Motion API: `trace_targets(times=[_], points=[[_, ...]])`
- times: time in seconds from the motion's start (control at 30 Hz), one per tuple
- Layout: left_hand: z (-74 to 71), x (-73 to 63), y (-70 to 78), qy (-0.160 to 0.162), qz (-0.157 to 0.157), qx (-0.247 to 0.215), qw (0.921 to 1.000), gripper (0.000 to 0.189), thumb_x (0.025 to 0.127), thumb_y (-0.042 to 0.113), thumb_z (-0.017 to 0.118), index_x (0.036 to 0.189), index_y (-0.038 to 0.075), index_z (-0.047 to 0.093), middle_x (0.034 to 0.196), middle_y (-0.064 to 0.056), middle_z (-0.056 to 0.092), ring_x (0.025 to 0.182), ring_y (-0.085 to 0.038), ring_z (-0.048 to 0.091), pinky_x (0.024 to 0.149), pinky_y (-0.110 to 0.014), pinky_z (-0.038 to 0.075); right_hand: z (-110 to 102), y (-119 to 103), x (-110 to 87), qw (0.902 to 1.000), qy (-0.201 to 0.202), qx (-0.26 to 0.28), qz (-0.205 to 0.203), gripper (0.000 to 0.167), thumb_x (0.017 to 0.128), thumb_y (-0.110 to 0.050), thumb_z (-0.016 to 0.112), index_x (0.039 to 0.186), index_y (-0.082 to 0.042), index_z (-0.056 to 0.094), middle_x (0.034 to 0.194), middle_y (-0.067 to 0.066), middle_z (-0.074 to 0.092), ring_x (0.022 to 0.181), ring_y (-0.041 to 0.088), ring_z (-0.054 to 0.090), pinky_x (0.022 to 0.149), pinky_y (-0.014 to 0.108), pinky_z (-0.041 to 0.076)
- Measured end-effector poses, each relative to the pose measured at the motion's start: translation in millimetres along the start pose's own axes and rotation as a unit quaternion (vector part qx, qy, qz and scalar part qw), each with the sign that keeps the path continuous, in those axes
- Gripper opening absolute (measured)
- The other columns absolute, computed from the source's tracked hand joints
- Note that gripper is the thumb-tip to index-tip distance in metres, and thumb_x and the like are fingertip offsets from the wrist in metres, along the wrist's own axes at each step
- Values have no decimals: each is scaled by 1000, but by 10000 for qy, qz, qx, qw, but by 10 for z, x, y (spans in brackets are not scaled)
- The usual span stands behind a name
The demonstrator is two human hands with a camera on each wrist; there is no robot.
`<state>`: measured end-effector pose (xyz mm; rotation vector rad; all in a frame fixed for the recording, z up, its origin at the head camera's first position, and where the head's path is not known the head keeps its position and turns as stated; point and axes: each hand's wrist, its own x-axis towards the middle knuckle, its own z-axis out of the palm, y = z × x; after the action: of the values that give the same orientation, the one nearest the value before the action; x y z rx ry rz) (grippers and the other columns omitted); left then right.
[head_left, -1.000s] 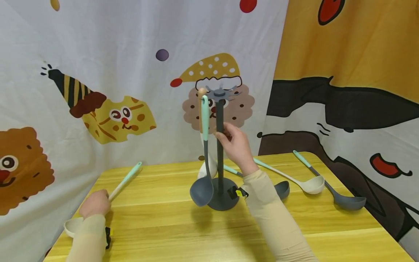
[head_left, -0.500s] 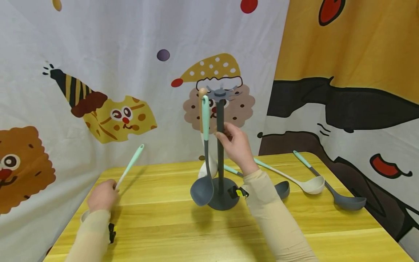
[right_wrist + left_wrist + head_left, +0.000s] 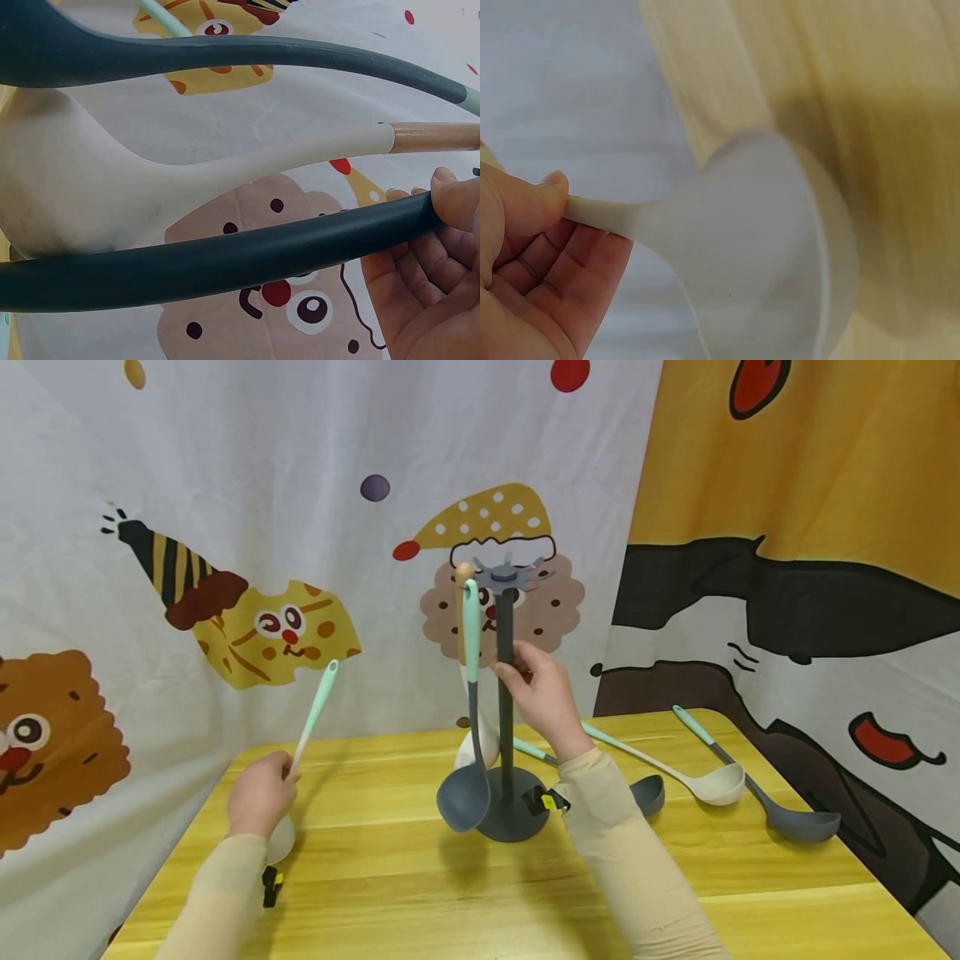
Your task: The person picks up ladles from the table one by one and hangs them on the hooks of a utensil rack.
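My left hand [image 3: 258, 793] pinches the stem of a cream ladle with a mint handle [image 3: 321, 697], held tilted with the handle up. Its bowl [image 3: 750, 247] hangs below the fingers, over the table's left part. With thumb and fingers, my right hand [image 3: 543, 697] grips the dark post of a utensil stand [image 3: 506, 735]. From the stand's left side hang a dark grey ladle with a mint handle [image 3: 463, 797] and a white ladle with a wooden handle [image 3: 82, 172]. The grey ladle partly covers the white one in the head view.
Right of the stand, a dark grey ladle [image 3: 647, 795], partly behind my right arm, a cream ladle [image 3: 717, 784] and another dark grey ladle [image 3: 798, 824] lie on the wooden table [image 3: 360, 893]. A printed curtain [image 3: 315, 427] hangs behind the table.
My left hand has lifted the cream ladle off the table and carried it rightward and away from me, its handle tipping more upright. The right hand has stayed on the post.
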<state>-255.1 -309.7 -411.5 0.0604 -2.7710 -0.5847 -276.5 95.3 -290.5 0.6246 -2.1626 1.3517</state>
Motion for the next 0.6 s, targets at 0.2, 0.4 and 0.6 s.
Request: trace_targets(times=[0.2, 0.4, 0.6], points=[[-16, 0, 182, 182, 159, -175, 9996, 8, 91, 8, 68, 92, 2, 63, 76, -8, 63, 65, -26, 55, 55, -42, 45, -1, 2, 1, 10000, -13, 40, 24, 17, 98, -14, 63, 110, -2, 67, 90, 7, 65, 75, 23, 55, 69, 37, 47], [-21, -3, 342, 561, 480, -422, 9964, 11, 88, 7, 71, 87, 5, 60, 78, -8, 64, 67, -26, 57, 59, -43, 46, -3, 0, 0, 10000, 10, 12, 41, 13, 98, -14, 63, 107, -6, 68, 90, 7, 66, 76, 22, 56, 70, 37, 47], [-33, -18, 498, 882, 729, -665, 9912, 13, 86, 5, 73, 87, 6, 60, 80, -10, 65, 70, -27, 59, 62, -44, 48, -5, -1, 0, 10000, -8, -17, 26, 14, 98, -15, 63, 108, -5, 67, 90, 7, 66, 77, 22, 56, 70, 37, 47]])
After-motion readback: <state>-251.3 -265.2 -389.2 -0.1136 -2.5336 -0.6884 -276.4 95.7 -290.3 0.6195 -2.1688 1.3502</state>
